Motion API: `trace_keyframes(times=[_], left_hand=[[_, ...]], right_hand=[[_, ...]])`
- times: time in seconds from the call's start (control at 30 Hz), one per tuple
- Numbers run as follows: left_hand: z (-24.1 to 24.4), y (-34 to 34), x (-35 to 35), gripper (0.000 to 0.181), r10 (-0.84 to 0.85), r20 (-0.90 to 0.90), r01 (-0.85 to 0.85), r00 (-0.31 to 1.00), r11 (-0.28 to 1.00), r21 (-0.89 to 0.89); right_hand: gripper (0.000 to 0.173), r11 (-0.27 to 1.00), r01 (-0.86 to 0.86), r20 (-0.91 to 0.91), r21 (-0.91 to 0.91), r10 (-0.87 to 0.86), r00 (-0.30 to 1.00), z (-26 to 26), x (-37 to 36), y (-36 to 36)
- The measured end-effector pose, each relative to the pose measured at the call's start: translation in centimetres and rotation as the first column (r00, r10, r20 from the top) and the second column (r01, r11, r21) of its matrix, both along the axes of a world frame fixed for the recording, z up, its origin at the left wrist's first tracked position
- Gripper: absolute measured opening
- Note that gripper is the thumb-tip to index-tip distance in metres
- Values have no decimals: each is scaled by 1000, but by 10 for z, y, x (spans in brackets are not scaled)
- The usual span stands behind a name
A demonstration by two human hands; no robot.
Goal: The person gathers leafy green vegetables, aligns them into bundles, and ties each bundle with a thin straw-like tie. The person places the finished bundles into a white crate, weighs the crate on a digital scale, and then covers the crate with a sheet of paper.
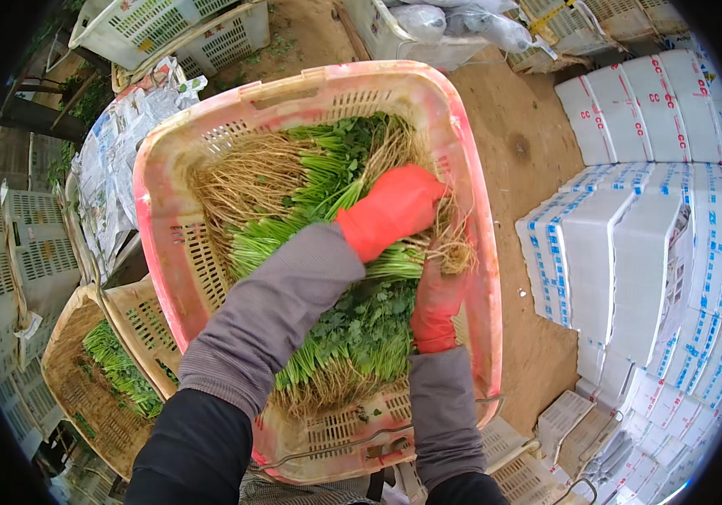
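A large pink plastic crate with slotted walls stands before me. Bundles of leafy cilantro with green stems and long pale roots lie in it, roots towards the walls. My left hand, in a red rubber glove, reaches across to the right side of the crate, fingers bent near a tangle of roots. My right hand, in the same kind of glove and slightly blurred, is below that tangle, beside the stems of a bundle; its fingers are partly hidden by roots. Grey sleeve covers reach both gloves.
Stacked white foam boxes with blue and red printing stand at the right. A tan crate holding more greens is at lower left. White crates stand at the top left, and a crate with plastic-wrapped items at the top.
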State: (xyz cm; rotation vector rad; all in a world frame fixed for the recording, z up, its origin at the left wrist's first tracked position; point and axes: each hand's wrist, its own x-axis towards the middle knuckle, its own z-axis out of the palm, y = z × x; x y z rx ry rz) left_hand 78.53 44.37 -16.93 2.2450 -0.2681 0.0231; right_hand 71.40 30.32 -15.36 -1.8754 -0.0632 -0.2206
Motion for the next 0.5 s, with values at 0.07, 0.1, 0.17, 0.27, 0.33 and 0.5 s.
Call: trace_keyframes(times=[0.07, 0.1, 0.17, 0.27, 0.33, 0.5], left_hand=[[-26, -9, 14, 21, -59, -191, -3, 980, 952, -306], [-42, -12, 17, 21, -116, -360, -66, 926, 888, -455], [-69, -15, 20, 21, -297, -614, -273, 732, 697, -663], [-62, -18, 16, 26, -487, -623, -250, 612, 628, -737], [-72, -13, 15, 30, -525, -574, -112, 628, 670, -734], [-111, -12, 18, 31, -640, -371, 73, 672, 557, -828]], right_hand=[[52, 995, -14, 9, -98, 15, 1000, 2, 0, -4], [52, 988, -10, -4, -156, 10, 1000, -2, 0, -7], [55, 969, -23, 9, -246, 27, 1000, -6, 3, -11], [60, 945, -9, -24, -327, 1, 1000, -3, 7, -14], [67, 968, -59, 27, -244, 67, 997, 7, 12, 2], [51, 985, -114, -126, -128, 98, 987, 16, 20, 15]])
